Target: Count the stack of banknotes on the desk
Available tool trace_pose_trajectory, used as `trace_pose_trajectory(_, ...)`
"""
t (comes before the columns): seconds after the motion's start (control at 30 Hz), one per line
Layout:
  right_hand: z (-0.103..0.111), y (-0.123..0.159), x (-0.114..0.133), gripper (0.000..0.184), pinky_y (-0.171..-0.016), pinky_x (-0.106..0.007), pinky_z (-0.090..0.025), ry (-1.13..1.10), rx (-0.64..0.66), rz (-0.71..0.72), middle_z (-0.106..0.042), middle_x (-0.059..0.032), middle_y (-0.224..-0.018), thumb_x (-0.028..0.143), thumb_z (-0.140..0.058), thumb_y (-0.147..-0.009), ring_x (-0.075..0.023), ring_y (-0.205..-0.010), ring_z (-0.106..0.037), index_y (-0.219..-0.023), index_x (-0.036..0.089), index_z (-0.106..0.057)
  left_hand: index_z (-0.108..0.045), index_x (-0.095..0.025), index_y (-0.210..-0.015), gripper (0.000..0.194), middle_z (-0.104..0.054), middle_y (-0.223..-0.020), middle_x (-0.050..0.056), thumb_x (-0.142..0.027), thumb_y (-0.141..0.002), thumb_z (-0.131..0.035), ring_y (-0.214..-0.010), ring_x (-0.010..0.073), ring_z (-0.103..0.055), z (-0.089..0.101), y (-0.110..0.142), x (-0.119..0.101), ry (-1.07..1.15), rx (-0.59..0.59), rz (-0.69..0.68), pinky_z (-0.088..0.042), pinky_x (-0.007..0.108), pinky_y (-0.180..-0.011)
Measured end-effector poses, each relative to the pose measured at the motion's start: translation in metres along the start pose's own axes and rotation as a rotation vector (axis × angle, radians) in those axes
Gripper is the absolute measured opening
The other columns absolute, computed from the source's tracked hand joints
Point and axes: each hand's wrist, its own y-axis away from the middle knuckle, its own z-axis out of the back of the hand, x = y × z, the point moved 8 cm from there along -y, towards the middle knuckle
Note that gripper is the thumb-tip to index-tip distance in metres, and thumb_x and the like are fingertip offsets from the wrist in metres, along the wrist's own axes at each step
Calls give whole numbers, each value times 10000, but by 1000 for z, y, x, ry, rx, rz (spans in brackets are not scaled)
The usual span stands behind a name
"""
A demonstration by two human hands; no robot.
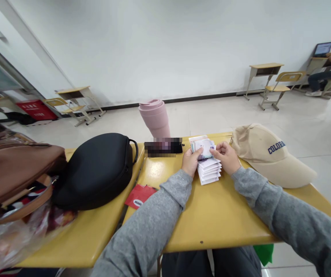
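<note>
My left hand point(190, 159) is closed on a small stack of printed cards point(205, 146), its thumb lying across the top one. At the right edge of that stack, the fingers of my right hand point(228, 156) pinch the top card. Just below both hands, a fanned pile of white cards or paper packets point(210, 172) lies on the yellow desk point(211, 219); I cannot tell which they are. More pale cards show behind the held stack. The fingers under the stack are hidden.
A pink tumbler point(156, 117) and a phone point(177, 148) stand beyond my left hand. A beige cap point(266, 154) lies at right. Leftward are a red packet point(140, 195), a black case point(96, 173) and a brown bag point(18, 173). Someone sits far right point(329, 75).
</note>
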Motion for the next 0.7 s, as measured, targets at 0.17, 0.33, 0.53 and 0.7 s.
trace_pose_trajectory(0.17,-3,-1,-2,343,-503,-245,-316,85,35,34,-421,40,-544,483,-615,-731,-101,-530,-372,-622,189,-476,-659,-134,-869,357,-706,-863,78,-294,-567,-765,-765,196,-651,0,2,-2,-28,-7,-16,-479,351,-786)
trace_pose_trajectory(0.33,-3,0,2,324,-498,-248,-293,99,29,72,-388,44,-541,451,-600,-754,-102,-532,-348,-612,192,-465,-663,-126,-866,352,-708,-850,82,-319,-587,-756,-758,193,-653,-1,1,-2,-16,-3,-7,-484,342,-781)
trace_pose_trajectory(0.53,-5,1,8,275,-522,-251,-331,5,46,72,-445,37,-571,428,-615,-742,-108,-544,-394,-668,191,-497,-661,-121,-843,365,-708,-825,84,-377,-599,-750,-754,197,-662,0,0,-2,12,-16,-4,-481,354,-805)
trace_pose_trajectory(0.7,-4,0,4,251,-525,-254,-335,13,33,57,-452,33,-577,407,-619,-738,-110,-545,-396,-674,193,-503,-666,-127,-851,360,-715,-839,85,-387,-613,-734,-778,198,-664,-2,1,-3,-9,-5,-18,-484,335,-798)
